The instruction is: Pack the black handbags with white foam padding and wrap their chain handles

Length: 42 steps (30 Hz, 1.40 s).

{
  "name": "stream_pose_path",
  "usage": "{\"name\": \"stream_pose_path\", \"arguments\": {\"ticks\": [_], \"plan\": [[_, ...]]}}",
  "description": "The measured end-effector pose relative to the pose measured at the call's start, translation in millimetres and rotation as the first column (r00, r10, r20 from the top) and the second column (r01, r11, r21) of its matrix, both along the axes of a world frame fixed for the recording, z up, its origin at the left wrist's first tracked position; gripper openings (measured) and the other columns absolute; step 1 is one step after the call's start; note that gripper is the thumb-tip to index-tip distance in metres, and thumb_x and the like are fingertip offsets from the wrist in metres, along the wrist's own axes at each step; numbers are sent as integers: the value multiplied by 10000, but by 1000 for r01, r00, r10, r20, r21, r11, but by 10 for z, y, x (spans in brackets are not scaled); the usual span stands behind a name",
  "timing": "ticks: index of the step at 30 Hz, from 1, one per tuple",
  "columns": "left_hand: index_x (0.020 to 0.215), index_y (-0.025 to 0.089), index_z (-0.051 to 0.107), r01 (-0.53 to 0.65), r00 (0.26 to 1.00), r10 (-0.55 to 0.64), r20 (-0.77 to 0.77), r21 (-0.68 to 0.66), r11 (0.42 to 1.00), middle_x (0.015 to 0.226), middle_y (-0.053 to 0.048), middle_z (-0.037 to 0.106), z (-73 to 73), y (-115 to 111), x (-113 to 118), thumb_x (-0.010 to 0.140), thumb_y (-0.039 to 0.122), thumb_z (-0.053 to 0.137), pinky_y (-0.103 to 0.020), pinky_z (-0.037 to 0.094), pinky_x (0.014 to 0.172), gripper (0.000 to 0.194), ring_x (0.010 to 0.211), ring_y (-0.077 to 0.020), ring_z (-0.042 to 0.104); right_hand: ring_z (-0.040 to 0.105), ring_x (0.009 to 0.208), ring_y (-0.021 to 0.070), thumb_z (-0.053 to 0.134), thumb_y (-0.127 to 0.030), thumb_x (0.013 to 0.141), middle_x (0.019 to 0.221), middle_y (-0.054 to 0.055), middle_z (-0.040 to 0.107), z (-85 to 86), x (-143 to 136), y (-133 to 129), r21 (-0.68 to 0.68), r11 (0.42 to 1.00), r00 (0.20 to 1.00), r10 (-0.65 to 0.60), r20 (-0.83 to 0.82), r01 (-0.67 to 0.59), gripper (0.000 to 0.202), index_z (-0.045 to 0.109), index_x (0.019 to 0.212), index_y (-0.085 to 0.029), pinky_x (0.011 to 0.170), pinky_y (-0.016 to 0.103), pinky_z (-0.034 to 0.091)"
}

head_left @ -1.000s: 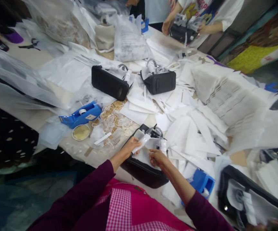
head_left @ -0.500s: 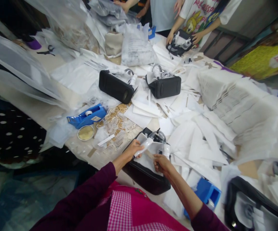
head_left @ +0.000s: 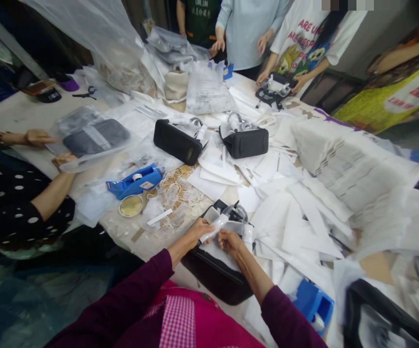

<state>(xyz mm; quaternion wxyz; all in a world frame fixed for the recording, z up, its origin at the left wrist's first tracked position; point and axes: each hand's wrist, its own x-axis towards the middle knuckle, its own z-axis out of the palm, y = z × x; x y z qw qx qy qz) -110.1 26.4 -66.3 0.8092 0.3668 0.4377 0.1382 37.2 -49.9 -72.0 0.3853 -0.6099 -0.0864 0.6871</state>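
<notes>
**Black, White and Magenta on a Pale Worktop [head_left: 6, 113]**

The bag [head_left: 216, 278] at lower centre is solid black, its wrapping [head_left: 215, 228] white. Below it, a magenta apron [head_left: 216, 321] carries a pink-and-white check, between plum-purple sleeves [head_left: 142, 285]. Two tape dispensers, left of centre [head_left: 135, 181] and lower right [head_left: 313, 305], are bright blue; a round dish [head_left: 130, 206] is pale yellow with a whitish rim. White sheets [head_left: 278, 220] fill the centre right. Far left, a black garment [head_left: 4, 193] has white polka dots. Along the top, one shirt [head_left: 247, 29] is light blue, another [head_left: 304, 36] white with pinkish-red lettering.

1 black bag [head_left: 217, 276] lies on the table [head_left: 8, 113]
</notes>
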Motion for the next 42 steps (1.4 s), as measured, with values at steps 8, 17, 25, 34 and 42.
{"name": "stream_pose_path", "arguments": {"ticks": [8, 17, 25, 34, 42], "plan": [[769, 165, 455, 100, 995, -100, -10, 34, 994, 483, 15, 538, 118, 26, -18, 674, 483, 715, -202, 342, 356, 423, 371, -123, 500, 412, 372, 78, 623, -292, 600, 469, -32, 533, 16, -9, 13, 92, 994, 995, 42, 96, -51, 181, 487, 638, -178, 399, 214, 301], [737, 150, 505, 82, 996, -79, -34, 114, 990, 464, 2, 539, 135, -4, -29, 712, 373, 648, -197, 343, 362, 266, 366, -114, 477, 616, 807, 174, 541, -101, 651, 894, 15, 629, 408, 94, -413, 351, 863, 791, 86, 606, -363, 376, 515, 1002, -232, 787, 313, 486], [714, 145, 521, 115, 992, -104, -71, 181, 977, 466, 5, 539, 164, -19, -3, 723, 364, 630, -210, 327, 354, 244, 362, -120, 470, 571, 827, 171, 434, -199, 898, 992, 51, 605, 580, 149, -69, 162, 686, 142, -85, 986, -709, 215, 638, 830, -212, 708, 284, 427], [762, 159, 488, 175, 963, -110, -247, 260, 950, 460, 39, 509, 204, -30, 53, 708, 164, 577, -215, 349, 358, 105, 345, -129, 478, 508, 801, 175, 503, -66, 831, 807, 44, 590, 554, 174, 548, 10, 244, 23, 49, 999, -970, 148, 559, 744, -172, 761, 298, 410], [906, 133, 543, 98, 995, -89, -44, 312, 945, 728, -22, 611, 219, -81, 37, 732, 292, 607, -196, 358, 331, 244, 397, -124, 560, 488, 705, 128, 502, -22, 717, 756, -4, 530, 449, 238, 760, 64, 269, 142, 281, 949, -961, 156, 497, 715, -178, 659, 246, 370]]}}
